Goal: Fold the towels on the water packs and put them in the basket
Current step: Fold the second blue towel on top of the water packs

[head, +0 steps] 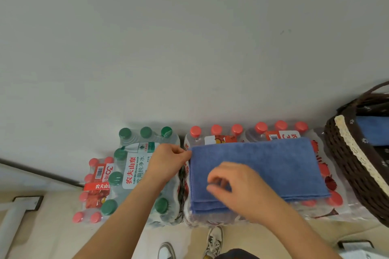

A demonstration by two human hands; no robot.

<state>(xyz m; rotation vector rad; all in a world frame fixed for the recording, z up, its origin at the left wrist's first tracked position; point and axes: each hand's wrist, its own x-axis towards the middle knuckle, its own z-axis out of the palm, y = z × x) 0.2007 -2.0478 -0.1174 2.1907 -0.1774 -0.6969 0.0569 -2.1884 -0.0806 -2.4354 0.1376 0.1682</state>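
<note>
A blue towel (273, 166) lies folded in layers on the red-capped water packs (216, 132) in front of me. My left hand (166, 162) pinches the towel's far left corner. Over the towel's near left part is my right hand (235, 185), blurred, fingers loosely curled; whether it touches the cloth I cannot tell. At the right edge stands a dark woven basket (345, 162) with a cream lace trim. Another blue towel (374, 132) lies folded inside it.
A green-capped water pack (134, 168) stands left of the towel, with a lower red-capped pack (94, 187) further left. All packs stand against a pale wall. My shoes (212, 239) are on the beige floor just below the packs.
</note>
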